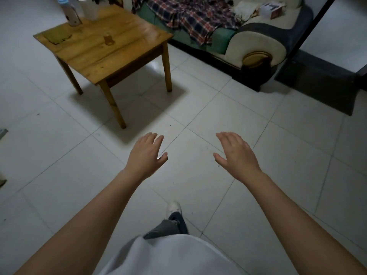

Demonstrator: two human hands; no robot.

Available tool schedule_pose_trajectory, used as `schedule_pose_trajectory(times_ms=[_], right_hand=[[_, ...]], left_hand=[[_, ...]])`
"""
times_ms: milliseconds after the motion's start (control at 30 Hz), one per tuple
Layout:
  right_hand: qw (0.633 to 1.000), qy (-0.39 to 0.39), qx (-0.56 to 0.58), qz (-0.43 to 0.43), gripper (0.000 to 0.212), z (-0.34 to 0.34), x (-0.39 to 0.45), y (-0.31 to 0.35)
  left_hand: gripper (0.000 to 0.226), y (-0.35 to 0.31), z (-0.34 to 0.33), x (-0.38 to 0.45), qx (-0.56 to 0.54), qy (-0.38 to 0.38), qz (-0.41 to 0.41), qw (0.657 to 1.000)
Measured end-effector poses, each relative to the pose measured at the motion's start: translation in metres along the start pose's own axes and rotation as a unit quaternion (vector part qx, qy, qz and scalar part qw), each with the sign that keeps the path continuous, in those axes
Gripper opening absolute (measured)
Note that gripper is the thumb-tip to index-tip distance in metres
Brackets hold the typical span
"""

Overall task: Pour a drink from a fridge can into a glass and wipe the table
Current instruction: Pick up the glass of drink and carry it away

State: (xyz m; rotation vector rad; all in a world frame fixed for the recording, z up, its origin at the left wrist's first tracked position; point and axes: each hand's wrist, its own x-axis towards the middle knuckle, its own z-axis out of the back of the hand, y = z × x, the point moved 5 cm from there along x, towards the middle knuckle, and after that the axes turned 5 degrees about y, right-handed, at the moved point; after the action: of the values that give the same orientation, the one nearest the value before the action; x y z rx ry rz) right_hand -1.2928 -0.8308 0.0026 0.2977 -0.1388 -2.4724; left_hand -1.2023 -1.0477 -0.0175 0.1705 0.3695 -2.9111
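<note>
Left hand point(148, 153) and right hand point(236, 153) released over floor point(228, 116); table point(127, 62) corner near, glass point(108, 39) seemingly mid-top.

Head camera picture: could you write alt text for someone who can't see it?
A person's empty left hand and right hand reach forward, fingers relaxed, over a white tiled floor. Ahead to the left, a wooden table holds a small glass, a bottle and a cloth; a sofa stands beyond.

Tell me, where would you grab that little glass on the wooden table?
Probably round its lower body, coming from the table's near edge. The glass stands upright and alone mid-table, the bottle well behind it. Both hands, left and right, are empty.
</note>
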Motion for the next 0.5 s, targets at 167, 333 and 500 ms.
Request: schedule_pose_trajectory(times_ms=[167,333,500], right_hand=[[1.000,-0.003,-0.011,0.000,0.057,0.025,0.073,-0.008],[1.000,-0.005,-0.023,0.005,0.057,0.042,0.137,-0.019],[0.998,0.018,-0.052,0.030,0.058,0.054,0.208,-0.028]], left_hand=[[0.051,0.012,0.019,0.083,0.021,0.008,-0.035,0.999],[0.053,0.029,0.033,0.153,0.043,0.019,-0.042,0.998],[0.054,0.049,0.042,0.216,0.054,0.026,-0.031,0.998]])
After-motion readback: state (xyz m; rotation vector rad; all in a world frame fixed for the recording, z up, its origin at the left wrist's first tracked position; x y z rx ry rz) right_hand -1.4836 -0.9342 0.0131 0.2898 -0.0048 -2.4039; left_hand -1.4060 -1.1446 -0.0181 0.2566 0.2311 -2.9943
